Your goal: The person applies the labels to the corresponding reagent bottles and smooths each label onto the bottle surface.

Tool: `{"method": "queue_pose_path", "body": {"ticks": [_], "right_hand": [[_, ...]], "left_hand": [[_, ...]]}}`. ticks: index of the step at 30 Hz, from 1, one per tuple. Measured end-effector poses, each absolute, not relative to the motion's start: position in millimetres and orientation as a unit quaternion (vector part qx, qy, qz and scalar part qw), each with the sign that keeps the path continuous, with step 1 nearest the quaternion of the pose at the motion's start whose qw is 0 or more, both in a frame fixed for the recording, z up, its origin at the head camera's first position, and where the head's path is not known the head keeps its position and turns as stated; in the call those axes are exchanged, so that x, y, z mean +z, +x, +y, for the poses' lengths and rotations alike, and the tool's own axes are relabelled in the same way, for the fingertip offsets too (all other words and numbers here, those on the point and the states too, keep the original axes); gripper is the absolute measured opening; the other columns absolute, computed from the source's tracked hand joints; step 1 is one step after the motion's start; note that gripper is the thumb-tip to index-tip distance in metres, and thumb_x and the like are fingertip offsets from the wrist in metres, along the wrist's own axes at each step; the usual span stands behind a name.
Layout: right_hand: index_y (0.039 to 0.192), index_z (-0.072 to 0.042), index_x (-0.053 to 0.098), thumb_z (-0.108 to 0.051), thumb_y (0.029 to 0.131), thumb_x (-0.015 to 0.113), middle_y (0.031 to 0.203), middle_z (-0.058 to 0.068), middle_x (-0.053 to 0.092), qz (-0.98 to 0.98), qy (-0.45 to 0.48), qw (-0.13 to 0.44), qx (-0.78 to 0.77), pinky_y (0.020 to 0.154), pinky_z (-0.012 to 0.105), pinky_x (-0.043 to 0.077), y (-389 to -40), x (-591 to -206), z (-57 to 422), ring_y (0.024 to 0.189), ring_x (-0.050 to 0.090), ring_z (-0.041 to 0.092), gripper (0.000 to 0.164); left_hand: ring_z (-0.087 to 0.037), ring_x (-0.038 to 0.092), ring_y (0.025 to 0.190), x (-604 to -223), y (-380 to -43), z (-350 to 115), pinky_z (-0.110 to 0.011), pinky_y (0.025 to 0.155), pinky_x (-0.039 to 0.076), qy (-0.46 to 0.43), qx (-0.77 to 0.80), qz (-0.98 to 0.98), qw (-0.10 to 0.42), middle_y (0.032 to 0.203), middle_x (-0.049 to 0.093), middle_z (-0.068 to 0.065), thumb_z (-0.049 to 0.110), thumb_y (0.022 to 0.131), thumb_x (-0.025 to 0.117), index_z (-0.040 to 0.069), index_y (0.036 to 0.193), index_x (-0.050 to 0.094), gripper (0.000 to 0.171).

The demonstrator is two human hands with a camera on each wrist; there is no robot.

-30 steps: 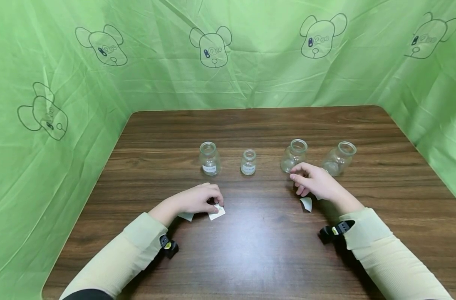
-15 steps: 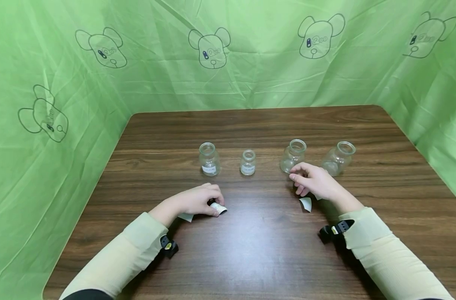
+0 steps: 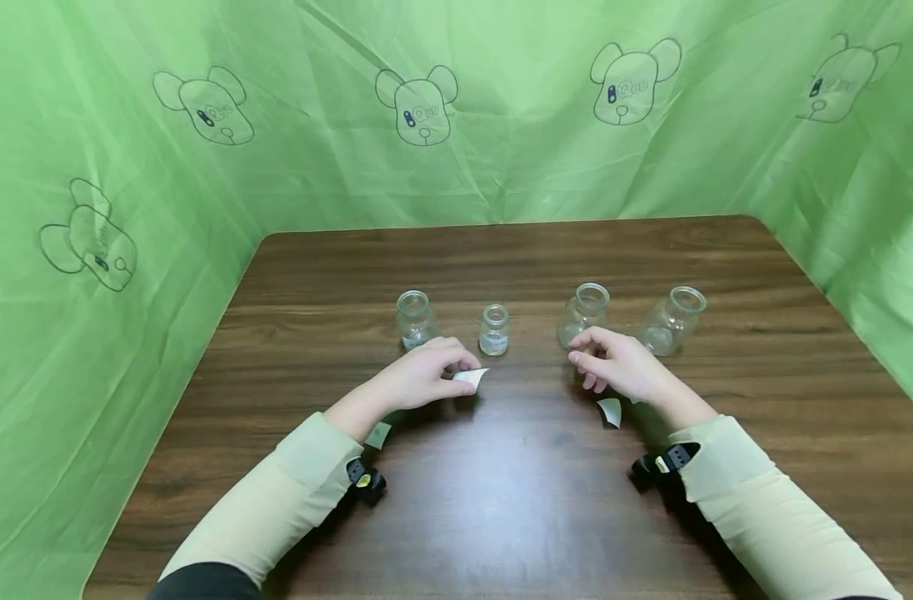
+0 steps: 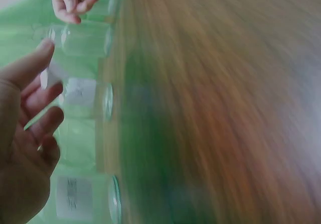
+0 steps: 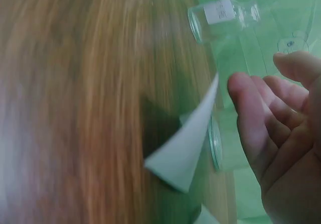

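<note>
My left hand (image 3: 426, 375) pinches a small white paper label (image 3: 470, 379) between thumb and fingers, raised above the table. Just beyond it stand a glass jar (image 3: 414, 310) and a smaller glass bottle (image 3: 494, 321), each bearing a white label. My right hand (image 3: 617, 365) hovers loosely curled, holding nothing, in front of a clear jar (image 3: 587, 304). Whether its fingertips touch that jar I cannot tell. Another clear jar (image 3: 677, 317) stands to its right. Below the right hand lies a curled paper piece (image 5: 185, 146), large in the right wrist view.
A pale paper piece (image 3: 378, 435) lies on the wooden table (image 3: 486, 508) under the left wrist. Part of another paper piece (image 5: 204, 217) shows at the bottom of the right wrist view. Green cloth (image 3: 501, 175) hangs around the table's back and sides.
My left hand has lifted the label from the table and carried it forward and right, toward the smaller bottle. The right hand has stayed nearly still; the head view has shifted slightly.
</note>
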State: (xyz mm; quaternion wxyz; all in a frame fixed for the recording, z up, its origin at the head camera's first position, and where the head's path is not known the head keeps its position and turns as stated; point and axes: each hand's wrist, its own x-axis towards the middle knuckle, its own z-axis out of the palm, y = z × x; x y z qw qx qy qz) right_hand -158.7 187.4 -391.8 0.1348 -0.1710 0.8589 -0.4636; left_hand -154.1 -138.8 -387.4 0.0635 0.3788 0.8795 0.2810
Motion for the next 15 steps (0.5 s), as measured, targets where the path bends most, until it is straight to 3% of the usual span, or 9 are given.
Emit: {"method": "queue_pose_path", "body": {"ticks": [7,15], "right_hand": [[0.106,0.000,0.059,-0.020,0.092,0.060,0.082,0.018,0.062,0.855,-0.195,0.116,-0.467,0.053,0.034,0.052,-156,-390,170,0.064,0.062,0.022,0.024],[0.112,-0.003,0.060,-0.023,0.093,0.060,0.087,0.015,0.066,0.837,-0.246,0.158,-0.463,0.056,0.035,0.053,-153,-386,149,0.065,0.063,0.023,0.028]], "left_hand": [[-0.007,0.051,0.087,-382,-157,-117,-0.024,0.078,0.042,0.363,0.300,0.882,0.022,0.094,0.058,0.006,0.028,0.086,0.069,0.015,0.103,0.065,0.022],[-0.008,0.054,0.089,-378,-155,-104,-0.023,0.079,0.044,0.343,0.318,0.884,0.016,0.098,0.058,0.004,0.028,0.087,0.067,0.014,0.109,0.063,0.027]]}}
